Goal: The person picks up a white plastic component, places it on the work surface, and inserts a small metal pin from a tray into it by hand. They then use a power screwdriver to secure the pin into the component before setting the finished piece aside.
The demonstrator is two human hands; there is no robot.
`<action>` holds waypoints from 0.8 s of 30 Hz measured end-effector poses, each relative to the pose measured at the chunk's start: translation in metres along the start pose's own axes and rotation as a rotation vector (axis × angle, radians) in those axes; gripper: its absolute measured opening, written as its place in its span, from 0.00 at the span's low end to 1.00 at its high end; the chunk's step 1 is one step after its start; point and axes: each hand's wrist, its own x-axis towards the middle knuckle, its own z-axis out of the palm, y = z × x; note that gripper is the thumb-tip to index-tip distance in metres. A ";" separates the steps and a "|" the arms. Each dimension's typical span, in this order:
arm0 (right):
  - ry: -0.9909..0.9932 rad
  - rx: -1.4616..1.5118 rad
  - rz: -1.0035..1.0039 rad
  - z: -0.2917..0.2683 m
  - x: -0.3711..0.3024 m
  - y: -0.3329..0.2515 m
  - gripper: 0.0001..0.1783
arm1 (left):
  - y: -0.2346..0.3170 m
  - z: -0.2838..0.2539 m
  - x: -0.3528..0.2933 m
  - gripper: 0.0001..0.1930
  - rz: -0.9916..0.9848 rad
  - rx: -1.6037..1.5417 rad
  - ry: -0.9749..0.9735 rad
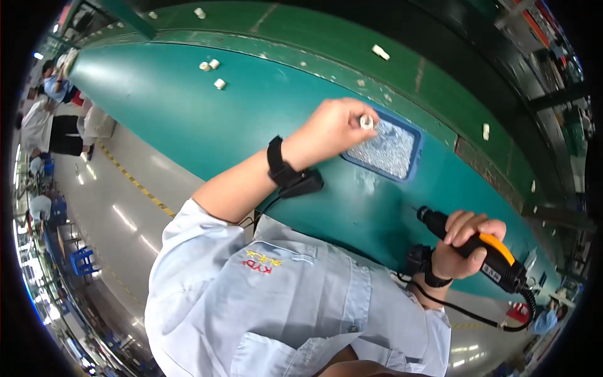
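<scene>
My left hand (333, 127) pinches a small white cylindrical part (366, 122) between thumb and fingers, with one end turned up. Just beneath it is a blue tray (411, 157) full of small shiny metal pieces (391, 152), too small to name surely. An electric screwdriver (496, 252), black with an orange strip, is in my right hand (463, 245), fingers wrapped around its body. The tool points to the upper left, its tip above the green table (301, 229) and apart from the white part. A coiled black cord runs from its rear end.
Three loose white parts (220, 83) lie on the table at the far left. Beyond a raised edge runs a green conveyor belt (295, 28) carrying several white pieces (380, 52). A black device (303, 184) sits beside my left forearm. Other people (47, 129) are in the left background.
</scene>
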 end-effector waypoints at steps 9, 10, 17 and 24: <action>-0.106 0.131 0.025 0.000 0.002 -0.006 0.25 | -0.004 0.077 -0.075 0.10 -0.022 -0.070 -0.133; -0.107 0.131 0.021 -0.002 0.001 -0.007 0.25 | -0.001 0.076 -0.073 0.10 -0.016 -0.057 -0.106; -0.093 0.089 0.000 -0.010 -0.009 -0.014 0.22 | 0.013 0.038 -0.028 0.12 0.232 0.222 -0.002; -0.080 0.129 0.024 -0.007 -0.008 -0.017 0.25 | -0.010 0.041 0.012 0.07 0.250 0.420 -0.224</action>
